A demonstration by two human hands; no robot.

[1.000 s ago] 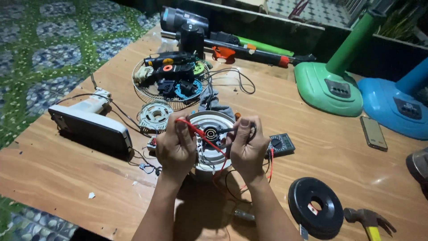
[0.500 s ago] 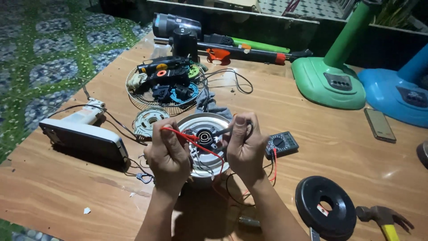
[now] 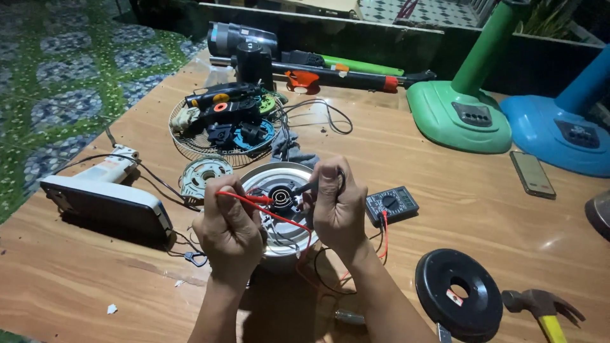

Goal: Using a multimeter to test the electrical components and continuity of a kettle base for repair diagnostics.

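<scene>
A round silver motor housing (image 3: 274, 242) with a black hub lies on the wooden table (image 3: 445, 216) before me. My left hand (image 3: 230, 236) pinches a red test probe (image 3: 249, 198) whose tip points at the hub. Over the housing's right side, my right hand (image 3: 337, 209) holds a black test probe (image 3: 310, 187), also aimed at the hub. Red and black leads run from the probes to a small dark multimeter (image 3: 391, 204) just right of my right hand.
A white box-shaped device (image 3: 105, 200) with cable lies left. A wire fan guard (image 3: 190, 143) holding tools and parts sits behind. Green (image 3: 459, 111) and blue (image 3: 562, 133) fan bases, a phone (image 3: 532, 174), a black disc (image 3: 459, 293) and a hammer (image 3: 543, 308) are right.
Both hands stay over the housing with the probes; they have shifted slightly, and the view has tilted so the table sits lower and closer in frame.
</scene>
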